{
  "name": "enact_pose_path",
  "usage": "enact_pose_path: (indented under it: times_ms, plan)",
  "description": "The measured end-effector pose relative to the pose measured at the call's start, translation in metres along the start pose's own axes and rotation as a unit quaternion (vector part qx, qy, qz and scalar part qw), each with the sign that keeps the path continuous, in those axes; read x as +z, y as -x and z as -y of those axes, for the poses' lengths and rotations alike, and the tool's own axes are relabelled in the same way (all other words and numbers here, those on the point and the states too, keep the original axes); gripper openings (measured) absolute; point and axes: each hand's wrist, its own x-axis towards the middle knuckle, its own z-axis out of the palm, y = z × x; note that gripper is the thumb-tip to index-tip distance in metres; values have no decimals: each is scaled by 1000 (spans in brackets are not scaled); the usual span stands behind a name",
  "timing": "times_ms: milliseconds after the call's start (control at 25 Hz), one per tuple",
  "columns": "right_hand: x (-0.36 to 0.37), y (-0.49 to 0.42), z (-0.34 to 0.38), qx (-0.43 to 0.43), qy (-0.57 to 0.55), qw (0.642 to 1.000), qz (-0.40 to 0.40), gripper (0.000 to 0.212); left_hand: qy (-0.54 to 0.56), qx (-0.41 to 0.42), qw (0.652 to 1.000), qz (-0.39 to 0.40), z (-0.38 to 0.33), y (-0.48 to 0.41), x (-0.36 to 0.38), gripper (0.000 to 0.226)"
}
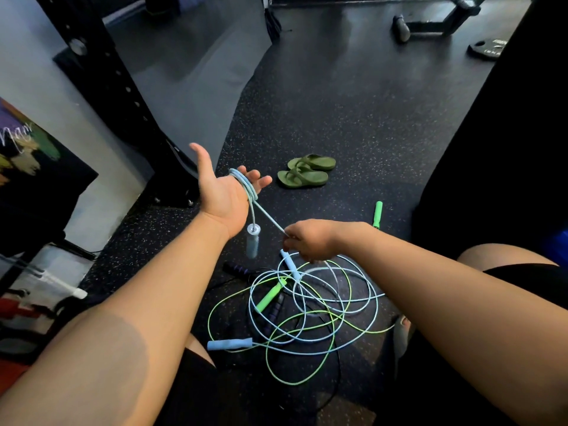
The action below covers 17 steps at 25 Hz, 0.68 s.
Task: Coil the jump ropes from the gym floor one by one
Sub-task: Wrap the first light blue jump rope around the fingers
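Above the rope pile (pixel 270 296), left hand (pixel 219 192) has fingers (pixel 261 182) spread wide, blue rope (pixel 246 184) looped round it; right hand (pixel 307 241) pinches the strand taut.

Splayed left hand (pixel 226 192), pinched right hand (pixel 308 240)

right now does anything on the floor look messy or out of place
Yes: the ropes below the right hand lie in one tangled heap, blue, green and black cords crossing each other. One green handle lies apart, to the right. A pair of green sandals sits farther out.
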Motion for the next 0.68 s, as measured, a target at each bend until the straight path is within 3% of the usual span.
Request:
enact_pose_path:
  times_ms: [80, 160, 320, 480, 680]
  plan:
    - [-7, 5, 9, -44, 72, 995, -49, 27, -116, 7, 993, -27, 6, -5, -1, 96]
    - [-16, 10, 15, -86, 93, 987, -103, 31, -263, -12, 964, -21, 16, -7, -4, 100]
    - [-31, 19, 18, -160, 85, 965, -189, 31, -422, -136, 889, 114, 25, 4, -4, 118]
    - [-44, 19, 2, -138, 27, 954, -265, 32, -443, -215, 836, 243, 25, 13, -1, 109]
    - [-47, 17, -10, -129, -63, 938, -314, 41, -409, -259, 824, 295, 18, 18, 1, 100]
